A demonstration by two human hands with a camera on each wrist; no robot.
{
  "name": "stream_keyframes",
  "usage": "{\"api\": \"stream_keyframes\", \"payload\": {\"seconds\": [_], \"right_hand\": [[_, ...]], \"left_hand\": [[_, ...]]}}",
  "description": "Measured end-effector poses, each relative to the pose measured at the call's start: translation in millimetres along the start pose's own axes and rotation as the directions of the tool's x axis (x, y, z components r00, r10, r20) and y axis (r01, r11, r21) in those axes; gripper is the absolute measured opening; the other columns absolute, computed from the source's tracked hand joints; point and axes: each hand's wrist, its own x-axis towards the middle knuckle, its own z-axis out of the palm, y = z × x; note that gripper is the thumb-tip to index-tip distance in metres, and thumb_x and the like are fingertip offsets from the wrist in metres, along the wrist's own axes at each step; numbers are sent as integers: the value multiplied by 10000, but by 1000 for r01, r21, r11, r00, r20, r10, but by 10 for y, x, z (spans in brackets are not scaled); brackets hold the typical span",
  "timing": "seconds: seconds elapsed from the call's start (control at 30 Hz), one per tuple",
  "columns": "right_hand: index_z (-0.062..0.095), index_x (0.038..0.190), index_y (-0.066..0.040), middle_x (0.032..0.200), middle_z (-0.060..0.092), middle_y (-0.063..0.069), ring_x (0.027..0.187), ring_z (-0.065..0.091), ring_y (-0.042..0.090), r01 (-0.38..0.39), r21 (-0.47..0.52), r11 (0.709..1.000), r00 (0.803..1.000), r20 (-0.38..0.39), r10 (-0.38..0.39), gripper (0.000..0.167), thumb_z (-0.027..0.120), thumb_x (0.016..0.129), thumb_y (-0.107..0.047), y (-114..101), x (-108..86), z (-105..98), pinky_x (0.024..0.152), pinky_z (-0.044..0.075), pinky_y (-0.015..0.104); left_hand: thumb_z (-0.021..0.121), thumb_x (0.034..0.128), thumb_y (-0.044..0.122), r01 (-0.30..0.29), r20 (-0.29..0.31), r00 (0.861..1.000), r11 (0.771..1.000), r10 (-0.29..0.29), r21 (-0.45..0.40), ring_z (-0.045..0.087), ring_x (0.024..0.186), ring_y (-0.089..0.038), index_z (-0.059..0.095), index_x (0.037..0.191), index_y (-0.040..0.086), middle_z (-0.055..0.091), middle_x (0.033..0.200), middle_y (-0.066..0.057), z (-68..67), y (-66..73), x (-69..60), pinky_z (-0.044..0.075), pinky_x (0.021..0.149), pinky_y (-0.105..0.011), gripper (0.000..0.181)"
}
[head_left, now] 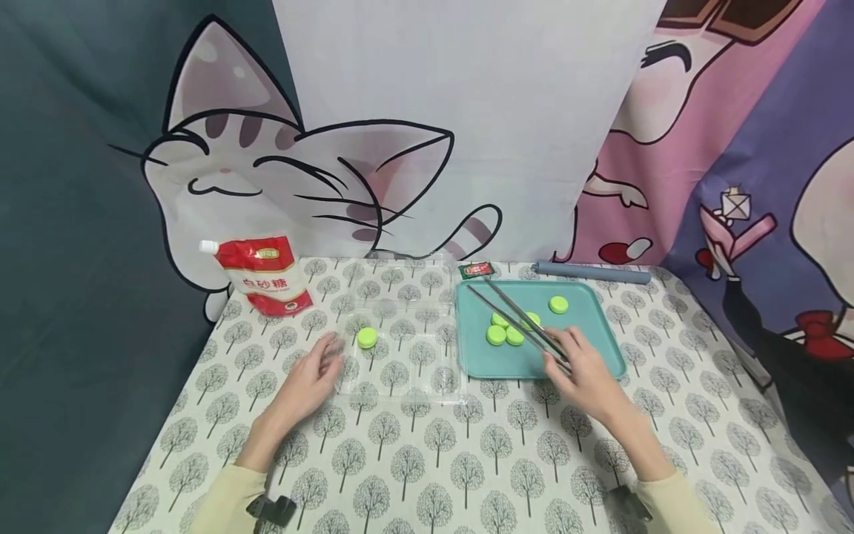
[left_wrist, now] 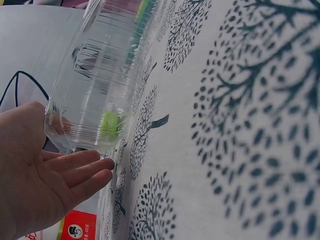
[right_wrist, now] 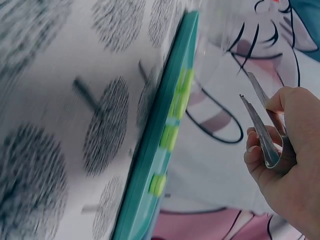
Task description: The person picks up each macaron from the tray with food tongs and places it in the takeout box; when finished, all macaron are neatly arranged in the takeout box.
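My left hand (head_left: pixel 312 380) is at the left side of a clear plastic box (head_left: pixel 407 399), its fingers fairly straight and close to the wall in the left wrist view. One light green macaron (head_left: pixel 367 338) lies inside the box, towards its left side. Metal tongs (right_wrist: pixel 260 132) are gripped in my right hand (head_left: pixel 587 374), their arms apart with nothing between the tips. They reach over a teal tray (head_left: pixel 477 363), above a cluster of several green macarons (head_left: pixel 496 335). Another macaron (head_left: pixel 558 305) sits apart near the tray's back right.
A red and white pouch (head_left: pixel 267 276) with a white cap stands at the back left. Behind the tray lie a small green and red packet (head_left: pixel 476 270) and a grey-blue rod (head_left: pixel 594 273). A printed curtain (head_left: pixel 467 111) hangs behind the table.
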Motion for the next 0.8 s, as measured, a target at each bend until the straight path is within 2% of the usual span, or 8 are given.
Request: {"api": "stream_keyframes", "payload": {"seconds": [0.23,0.47,0.8], "right_hand": [[623,1258,67,923,587,100,697,472,80,-47,-106,993,996,-76,39,439,688,830,-9,148,-157,-203,519,460,203],[622,1267,59,930,580,109,713,468,94,-141,-166,976,988,-80,129,445,690,836,-26,243,-320,-387,540,461,222],[625,1224,73,942,605,177,724,546,205,-178,-221,959,983,-91,161,421,679,818,-24,394,-501,-535,534,522,301]], "left_hand": [[527,1052,195,15,-9,1000,1000,-15,-1,606,1271,-411,311,1556,-11,516,1497,-225,8,-5,2,480,1112,-526,586],[532,1050,193,19,-4,1000,1000,-19,-3,607,1271,-410,310,1558,-6,517,1496,-226,10,0,17,485,1110,-523,589],[535,1048,196,21,-16,1000,1000,-21,-6,618,1254,-415,322,1553,-7,527,1485,-233,13,-13,12,496,1100,-524,585]]}}
